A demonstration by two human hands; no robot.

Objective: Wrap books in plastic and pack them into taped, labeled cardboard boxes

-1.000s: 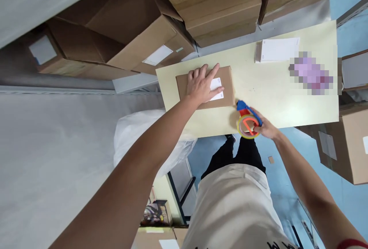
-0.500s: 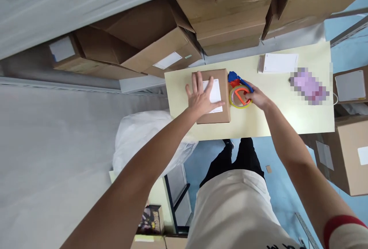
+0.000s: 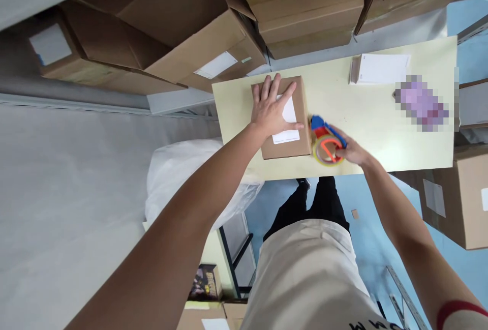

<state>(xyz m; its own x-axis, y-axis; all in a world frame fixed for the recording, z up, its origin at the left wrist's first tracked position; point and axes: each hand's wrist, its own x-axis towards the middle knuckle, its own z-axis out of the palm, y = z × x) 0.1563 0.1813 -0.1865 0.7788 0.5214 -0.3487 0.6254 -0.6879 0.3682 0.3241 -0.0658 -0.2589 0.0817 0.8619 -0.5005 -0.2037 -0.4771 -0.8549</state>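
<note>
A small brown cardboard box (image 3: 284,152) with a white label (image 3: 290,116) on top sits on the pale yellow table (image 3: 381,152). My left hand (image 3: 271,109) lies spread over the box's top, partly covering the label. In my right hand (image 3: 353,149) is a tape dispenser (image 3: 319,127), blue and red with an orange core and a roll of tape. My fingers wrap round its blue handle. The dispenser is beside the box's right side; whether it touches the box I cannot tell.
At the back right of the table lie a stack of white cards (image 3: 383,69) and a blurred purple item (image 3: 419,101). Large cardboard boxes (image 3: 213,55) line the far side. A white plastic bag (image 3: 179,177) is below the table's left end; another box (image 3: 470,203) stands at right.
My right hand has moved the tape dispenser toward me along the box's right side. My left hand remains on the box, its fingers slightly shifted. The camera view has tilted a little.
</note>
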